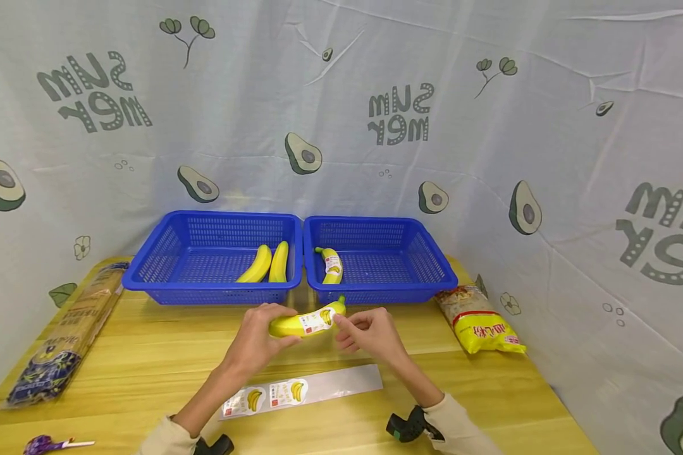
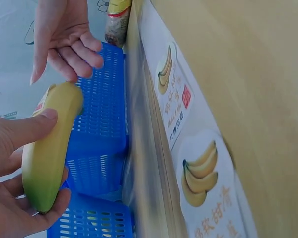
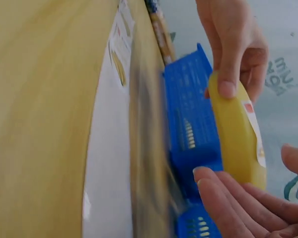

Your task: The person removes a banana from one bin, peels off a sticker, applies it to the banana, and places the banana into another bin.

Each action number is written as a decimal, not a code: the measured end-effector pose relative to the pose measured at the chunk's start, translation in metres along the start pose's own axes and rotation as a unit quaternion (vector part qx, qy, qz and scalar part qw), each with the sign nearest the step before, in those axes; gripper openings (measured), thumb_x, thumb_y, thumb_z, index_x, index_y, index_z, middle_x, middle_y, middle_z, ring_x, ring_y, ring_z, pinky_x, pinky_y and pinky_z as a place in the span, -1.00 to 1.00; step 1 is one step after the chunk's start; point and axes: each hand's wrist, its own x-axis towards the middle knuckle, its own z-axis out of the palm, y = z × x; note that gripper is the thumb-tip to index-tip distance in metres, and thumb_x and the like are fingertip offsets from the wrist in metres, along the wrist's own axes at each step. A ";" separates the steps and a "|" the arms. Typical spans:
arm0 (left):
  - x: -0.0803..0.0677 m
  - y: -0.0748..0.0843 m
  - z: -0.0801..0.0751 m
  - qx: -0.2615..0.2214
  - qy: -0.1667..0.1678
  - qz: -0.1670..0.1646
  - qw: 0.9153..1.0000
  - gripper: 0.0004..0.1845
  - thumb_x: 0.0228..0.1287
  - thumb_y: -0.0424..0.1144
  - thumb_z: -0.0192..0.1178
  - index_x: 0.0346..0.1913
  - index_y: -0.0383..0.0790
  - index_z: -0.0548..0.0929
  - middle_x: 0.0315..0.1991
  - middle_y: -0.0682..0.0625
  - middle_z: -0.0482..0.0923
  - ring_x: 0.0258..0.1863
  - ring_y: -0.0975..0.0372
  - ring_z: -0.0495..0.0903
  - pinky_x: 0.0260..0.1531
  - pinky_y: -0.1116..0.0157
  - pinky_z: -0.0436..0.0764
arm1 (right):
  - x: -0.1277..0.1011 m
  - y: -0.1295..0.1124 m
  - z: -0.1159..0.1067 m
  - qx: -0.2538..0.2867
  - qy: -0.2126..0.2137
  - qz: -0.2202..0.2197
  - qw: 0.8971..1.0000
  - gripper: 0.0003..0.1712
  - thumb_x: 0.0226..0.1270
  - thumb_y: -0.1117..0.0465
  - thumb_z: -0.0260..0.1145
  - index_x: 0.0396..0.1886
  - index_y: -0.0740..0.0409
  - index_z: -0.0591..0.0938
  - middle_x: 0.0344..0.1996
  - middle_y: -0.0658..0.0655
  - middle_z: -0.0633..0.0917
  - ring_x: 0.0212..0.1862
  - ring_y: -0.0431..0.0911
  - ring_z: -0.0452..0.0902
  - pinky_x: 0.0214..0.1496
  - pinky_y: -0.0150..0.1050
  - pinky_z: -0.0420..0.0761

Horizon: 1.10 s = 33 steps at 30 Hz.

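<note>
Baskets (image 1: 216, 294): two; bananas (image 1: 290, 325): four, one in left hand (image 1: 256, 339)

In front of you hung a pale grey-white sheet (image 1: 353, 196), closing in the far, left and right sides of the yellowish, wood-grained bench (image 1: 506, 392). You faced printed avocado halves (image 1: 303, 153), grey-green sprigs (image 1: 190, 43) and the word "summer" (image 1: 401, 129) in mirrored lettering. Creases (image 1: 336, 57) crossed the upper fabric, and the light around you fell soft and fairly even.
</note>
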 end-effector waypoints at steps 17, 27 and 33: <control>-0.009 0.013 0.013 -0.002 0.030 0.018 0.999 -0.60 -0.09 -0.45 0.74 -0.14 -0.30 0.82 -0.21 -0.04 0.78 -0.25 0.18 0.65 -0.30 0.31 0.63 | 0.000 0.012 0.027 0.241 0.041 0.132 0.961 -0.46 0.54 0.11 0.46 0.05 0.63 0.67 -0.17 0.50 0.80 -0.18 0.15 0.87 -0.07 -0.04 0.86; -0.010 0.015 0.014 -0.033 0.006 0.016 0.999 -0.62 0.01 -0.42 0.71 -0.09 -0.31 0.82 -0.16 -0.05 0.78 -0.24 0.18 0.68 -0.29 0.34 0.67 | -0.002 0.012 0.021 0.299 0.040 0.136 0.944 -0.51 0.57 0.28 0.40 0.16 0.69 0.56 -0.20 0.31 0.83 -0.22 0.00 0.86 -0.02 -0.13 0.84; -0.003 0.014 0.008 -0.112 -0.019 -0.037 0.993 -0.66 0.23 -0.26 0.63 0.00 -0.30 0.81 -0.08 -0.09 0.81 -0.06 0.03 0.78 -0.08 0.19 0.83 | -0.007 0.010 0.012 0.301 0.033 0.136 0.943 -0.53 0.57 0.31 0.38 0.18 0.69 0.55 -0.19 0.29 0.83 -0.20 0.00 0.86 0.02 -0.10 0.84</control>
